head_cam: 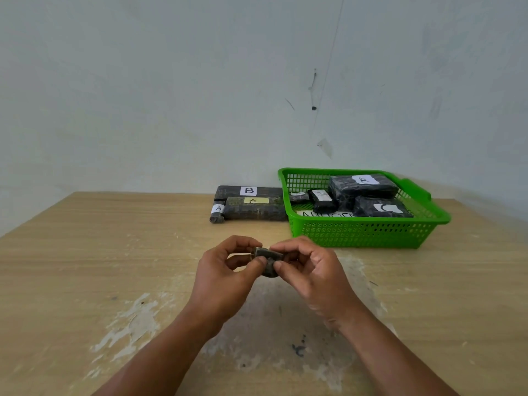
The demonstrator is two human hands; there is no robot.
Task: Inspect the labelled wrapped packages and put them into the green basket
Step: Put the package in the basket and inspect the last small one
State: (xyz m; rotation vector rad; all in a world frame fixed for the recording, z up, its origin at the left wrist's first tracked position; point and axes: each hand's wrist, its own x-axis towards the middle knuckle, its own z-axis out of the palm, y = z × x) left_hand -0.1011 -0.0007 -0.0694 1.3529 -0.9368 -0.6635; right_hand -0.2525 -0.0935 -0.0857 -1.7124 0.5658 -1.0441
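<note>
dark wrapped small package is up off the table, pinched from both sides: left hand curls thumb and fingers round its left end, right hand curls thumb and forefinger round its right end, the other fingers bent in. no label readable on it. the hands sit mid-table, near the front, with a strip of bare wood between them and the front wall of the green basket. the basket stands far right, its back rim near the wall, its right handle close to the table's right edge. inside it: a big package lying highest at the back, a package marked c in front of it, a narrow package left of those, a tiny package by the left wall, and a lettered paper sheet on the floor. just left of the basket and touching it, three more: long package marked b against the wall, long package marked a in front of it, short package marked a at their left end. wood runs wide to the left edge. the top is worn pale in patches near the front.
</note>
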